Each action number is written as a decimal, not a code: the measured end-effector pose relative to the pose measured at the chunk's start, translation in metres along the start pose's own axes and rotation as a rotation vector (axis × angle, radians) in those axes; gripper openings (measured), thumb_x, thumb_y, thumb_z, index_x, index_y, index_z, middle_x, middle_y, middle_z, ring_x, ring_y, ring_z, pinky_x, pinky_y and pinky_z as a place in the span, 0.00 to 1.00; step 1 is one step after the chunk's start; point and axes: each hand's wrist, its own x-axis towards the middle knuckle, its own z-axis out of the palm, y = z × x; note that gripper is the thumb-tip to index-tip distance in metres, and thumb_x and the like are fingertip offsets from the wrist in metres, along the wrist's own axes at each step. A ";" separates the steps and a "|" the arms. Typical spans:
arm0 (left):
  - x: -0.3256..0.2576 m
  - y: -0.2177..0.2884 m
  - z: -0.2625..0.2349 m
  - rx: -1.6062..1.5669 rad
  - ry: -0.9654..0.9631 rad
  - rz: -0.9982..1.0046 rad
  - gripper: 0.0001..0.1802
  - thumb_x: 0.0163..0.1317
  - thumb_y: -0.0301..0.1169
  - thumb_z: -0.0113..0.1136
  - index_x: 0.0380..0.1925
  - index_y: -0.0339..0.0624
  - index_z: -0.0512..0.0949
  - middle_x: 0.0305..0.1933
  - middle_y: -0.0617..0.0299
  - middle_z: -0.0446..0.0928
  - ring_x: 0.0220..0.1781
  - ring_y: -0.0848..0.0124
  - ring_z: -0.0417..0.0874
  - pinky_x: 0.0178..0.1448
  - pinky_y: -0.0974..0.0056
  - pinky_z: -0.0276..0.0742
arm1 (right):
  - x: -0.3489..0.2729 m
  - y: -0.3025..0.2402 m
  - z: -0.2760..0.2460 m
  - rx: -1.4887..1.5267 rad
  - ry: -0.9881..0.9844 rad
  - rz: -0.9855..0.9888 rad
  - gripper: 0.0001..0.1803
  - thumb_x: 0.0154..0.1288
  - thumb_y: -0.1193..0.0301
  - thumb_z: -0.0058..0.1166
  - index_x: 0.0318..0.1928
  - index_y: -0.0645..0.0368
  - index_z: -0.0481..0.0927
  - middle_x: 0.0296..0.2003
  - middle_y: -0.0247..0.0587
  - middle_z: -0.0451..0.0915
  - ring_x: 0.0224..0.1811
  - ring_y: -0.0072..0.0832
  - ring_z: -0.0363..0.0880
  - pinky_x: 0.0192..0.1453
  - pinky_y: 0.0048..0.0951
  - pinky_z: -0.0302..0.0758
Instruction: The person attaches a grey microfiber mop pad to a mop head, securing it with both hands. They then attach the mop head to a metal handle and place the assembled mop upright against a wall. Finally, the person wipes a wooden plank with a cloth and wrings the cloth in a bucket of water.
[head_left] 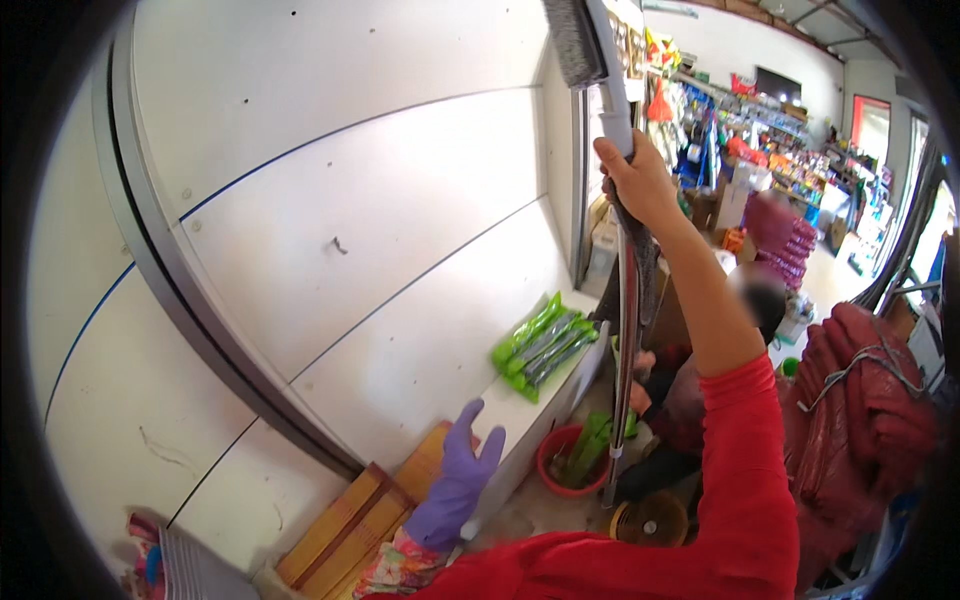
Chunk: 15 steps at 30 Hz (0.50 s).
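While my right hand (640, 185) clasps the brush-headed pole (615, 118), upper centre, apparently positioning it, my empty, spread left hand (453, 488), lower centre, should probably help steady.

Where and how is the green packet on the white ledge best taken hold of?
Probably across its near end, from above, with the gloved left hand, whose thumb and fingers are spread just short of it. The green packet lies flat on the white ledge beside the white wall, leaving its top and near end exposed.
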 end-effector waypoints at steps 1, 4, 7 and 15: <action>0.002 0.004 0.005 -0.002 -0.028 -0.062 0.30 0.60 0.30 0.62 0.61 0.33 0.66 0.61 0.48 0.70 0.63 0.61 0.70 0.65 0.60 0.66 | 0.017 0.005 -0.009 -0.065 0.036 -0.017 0.26 0.65 0.52 0.57 0.38 0.67 0.71 0.22 0.37 0.76 0.20 0.23 0.76 0.25 0.27 0.73; 0.012 -0.004 0.021 -0.008 -0.039 -0.035 0.30 0.60 0.32 0.62 0.61 0.35 0.66 0.60 0.48 0.71 0.62 0.60 0.71 0.65 0.57 0.67 | 0.058 -0.006 -0.030 -0.168 0.155 -0.045 0.25 0.65 0.52 0.57 0.37 0.67 0.72 0.23 0.37 0.76 0.19 0.24 0.76 0.24 0.27 0.73; 0.026 -0.021 0.036 -0.019 -0.026 0.017 0.31 0.58 0.36 0.63 0.60 0.37 0.68 0.58 0.48 0.73 0.57 0.57 0.74 0.59 0.58 0.71 | 0.112 0.000 -0.061 -0.373 0.300 -0.238 0.29 0.65 0.48 0.53 0.37 0.68 0.73 0.24 0.43 0.78 0.26 0.32 0.80 0.32 0.34 0.75; 0.070 -0.047 0.080 -0.135 -0.040 -0.133 0.30 0.59 0.35 0.63 0.60 0.38 0.69 0.57 0.50 0.73 0.59 0.59 0.74 0.61 0.57 0.71 | 0.248 0.025 -0.134 -0.565 0.478 -0.487 0.36 0.63 0.42 0.50 0.45 0.71 0.73 0.37 0.61 0.80 0.43 0.57 0.79 0.47 0.47 0.74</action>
